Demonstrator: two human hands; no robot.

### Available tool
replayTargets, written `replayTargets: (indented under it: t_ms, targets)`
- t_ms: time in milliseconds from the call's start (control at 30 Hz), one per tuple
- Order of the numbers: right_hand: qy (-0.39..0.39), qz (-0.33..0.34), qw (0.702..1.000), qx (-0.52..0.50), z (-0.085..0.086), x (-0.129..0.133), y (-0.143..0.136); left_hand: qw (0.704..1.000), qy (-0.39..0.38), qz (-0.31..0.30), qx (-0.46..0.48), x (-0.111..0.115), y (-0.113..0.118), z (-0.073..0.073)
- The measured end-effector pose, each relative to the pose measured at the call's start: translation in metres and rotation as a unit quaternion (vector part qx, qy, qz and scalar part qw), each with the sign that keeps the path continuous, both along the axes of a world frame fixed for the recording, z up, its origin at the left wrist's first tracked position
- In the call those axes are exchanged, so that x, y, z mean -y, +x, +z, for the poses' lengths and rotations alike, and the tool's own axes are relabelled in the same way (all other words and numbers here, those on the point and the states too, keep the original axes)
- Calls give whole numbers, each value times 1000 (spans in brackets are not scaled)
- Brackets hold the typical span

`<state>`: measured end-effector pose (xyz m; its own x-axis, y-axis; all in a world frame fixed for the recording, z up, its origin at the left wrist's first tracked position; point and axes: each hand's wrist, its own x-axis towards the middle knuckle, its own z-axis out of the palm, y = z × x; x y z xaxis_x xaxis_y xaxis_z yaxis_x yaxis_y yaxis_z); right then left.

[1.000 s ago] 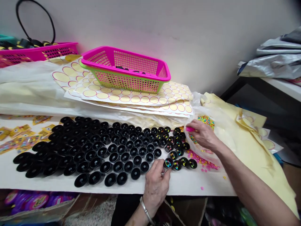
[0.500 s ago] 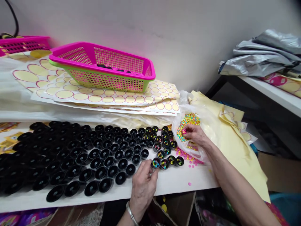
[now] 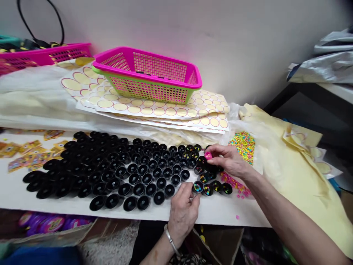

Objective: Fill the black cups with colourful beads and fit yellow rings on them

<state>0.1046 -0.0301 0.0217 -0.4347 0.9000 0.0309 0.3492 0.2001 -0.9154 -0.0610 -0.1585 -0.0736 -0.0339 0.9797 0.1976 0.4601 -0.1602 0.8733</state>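
Several small black round cups (image 3: 138,173) stand in rows on the white table (image 3: 220,211); those at the right end hold coloured beads. My left hand (image 3: 183,209) rests at the table's front edge, its fingertips touching a bead-filled cup (image 3: 198,187). My right hand (image 3: 230,160) hovers over the right-end cups, pinching a small pink scoop (image 3: 208,156). A pile of coloured beads (image 3: 242,144) lies in a clear plastic bag just right of that hand. Loose pink beads (image 3: 234,184) lie scattered beside the cups.
A pink and green mesh basket (image 3: 149,75) sits on sheets of round stickers (image 3: 165,110) behind the cups. Yellow backing paper (image 3: 289,154) drapes at the right. Printed labels (image 3: 27,154) lie at the left. Another pink basket (image 3: 46,55) stands at the far left.
My right hand has moved left from the bead bag to above the right-end cups, carrying the pink scoop. My left hand has stayed at the bead-filled cup.
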Motion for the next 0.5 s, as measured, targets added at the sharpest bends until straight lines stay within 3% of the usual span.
replayTargets:
  t_ms: [100, 233, 367, 433, 500]
  targets:
    - [125, 95, 975, 155, 1, -1, -34, 1000, -5, -3, 4, 0, -1, 0]
    - [255, 172, 885, 349, 1, -4, -59, 1000, -11, -10, 17, 1, 0, 0]
    - [313, 208, 814, 443, 5, -3, -72, 1000, -16, -9, 21, 1, 0, 0]
    - [317, 204, 812, 445, 9, -3, -75, 1000, -16, -7, 21, 1, 0, 1]
    - [301, 177, 840, 415, 13, -3, -68, 1000, -16, -7, 23, 1, 0, 1]
